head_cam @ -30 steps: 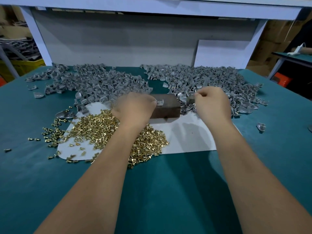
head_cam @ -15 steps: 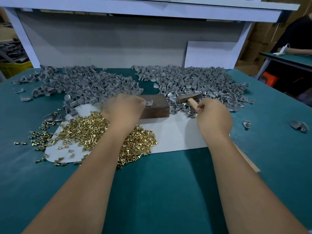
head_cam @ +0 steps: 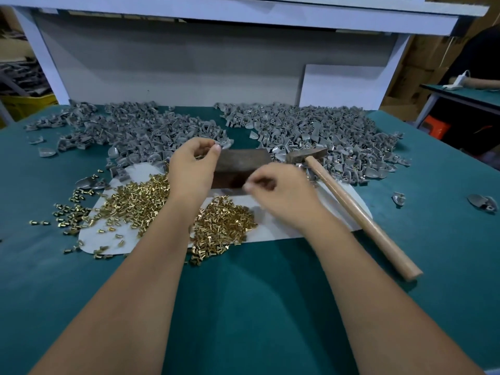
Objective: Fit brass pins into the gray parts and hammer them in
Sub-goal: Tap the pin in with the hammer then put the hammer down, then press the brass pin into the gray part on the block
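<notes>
Hammer (head_cam: 349,201) lies on table (head_cam: 270,307), right of centre, unheld. Left hand (head_cam: 193,169) pinches gray part (head_cam: 226,143) at block (head_cam: 243,165). Right hand (head_cam: 281,193) fingers pinched, contents unclear; likely pin from brass pins (head_cam: 140,198), lower left.

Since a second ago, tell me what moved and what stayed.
The right hand let go of the hammer, which now lies on the table, and drew in toward the brass pins, fingers pinched. The left hand stayed curled at the block. The gray parts lie unchanged.
</notes>
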Demonstrator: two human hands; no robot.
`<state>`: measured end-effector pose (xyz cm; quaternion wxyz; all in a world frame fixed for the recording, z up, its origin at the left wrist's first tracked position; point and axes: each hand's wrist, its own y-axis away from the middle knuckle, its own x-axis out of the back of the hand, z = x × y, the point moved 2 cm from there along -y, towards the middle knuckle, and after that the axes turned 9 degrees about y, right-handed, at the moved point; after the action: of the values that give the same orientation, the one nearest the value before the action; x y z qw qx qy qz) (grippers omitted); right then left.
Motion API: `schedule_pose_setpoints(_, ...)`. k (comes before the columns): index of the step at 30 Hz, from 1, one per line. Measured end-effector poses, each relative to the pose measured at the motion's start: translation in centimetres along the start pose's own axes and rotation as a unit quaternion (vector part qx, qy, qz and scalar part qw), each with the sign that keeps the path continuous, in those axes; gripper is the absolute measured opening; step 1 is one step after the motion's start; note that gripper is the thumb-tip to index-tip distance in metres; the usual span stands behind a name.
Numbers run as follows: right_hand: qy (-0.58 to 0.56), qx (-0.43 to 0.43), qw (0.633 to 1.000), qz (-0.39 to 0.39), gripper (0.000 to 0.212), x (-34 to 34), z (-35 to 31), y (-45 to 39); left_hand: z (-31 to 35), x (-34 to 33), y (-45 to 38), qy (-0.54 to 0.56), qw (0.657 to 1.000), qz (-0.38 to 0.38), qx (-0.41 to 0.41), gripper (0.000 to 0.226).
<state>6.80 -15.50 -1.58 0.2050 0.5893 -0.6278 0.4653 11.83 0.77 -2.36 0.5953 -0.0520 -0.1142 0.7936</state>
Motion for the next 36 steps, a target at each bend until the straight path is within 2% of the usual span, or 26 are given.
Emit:
schedule_pose_setpoints(2,0.032,0.055,0.991,-0.12,0.04,-2.0,-1.6,0.1,0.1,0.1,0.1,0.007,1.0,-0.005,-0.012,0.007)
schedule_pose_setpoints(3,0.054,0.067,0.985,-0.148,0.047,-2.7,-2.1,0.0,0.0,0.2,0.2,0.007,1.0,-0.009,-0.02,0.007)
schedule_pose_setpoints(4,0.06,0.073,0.984,-0.152,0.044,-3.1,-2.4,0.0,-0.1,0.3,0.1,0.005,1.0,-0.013,-0.026,0.007)
schedule_pose_setpoints(8,0.007,0.072,0.991,-0.111,0.007,-3.4,-2.8,0.0,-0.3,0.1,0.0,-0.013,0.999,-0.034,-0.035,0.005)
schedule_pose_setpoints(11,0.0,0.065,0.993,-0.101,0.008,-3.5,-2.5,0.0,-0.6,-0.1,-0.1,-0.041,0.998,-0.049,-0.024,0.005)
schedule_pose_setpoints(16,-0.08,0.033,0.993,-0.084,0.013,-2.9,-1.7,-0.1,-0.8,-0.1,-0.2,-0.09,0.994,-0.056,-0.027,0.012)
schedule_pose_setpoints(22,-0.157,-0.001,0.985,-0.076,0.018,-2.6,-1.4,-0.2,-0.7,-0.2,0.0,-0.114,0.992,-0.045,-0.041,0.01)
schedule_pose_setpoints(32,-0.202,-0.096,0.973,0.051,0.019,-1.4,0.3,-0.8,-0.5,-0.3,0.3,-0.124,0.99,-0.045,-0.041,0.009)
schedule_pose_setpoints(36,-0.233,-0.135,0.961,0.058,0.019,-1.0,1.4,-0.9,-0.6,-0.3,0.2,-0.122,0.99,-0.046,-0.044,0.014)
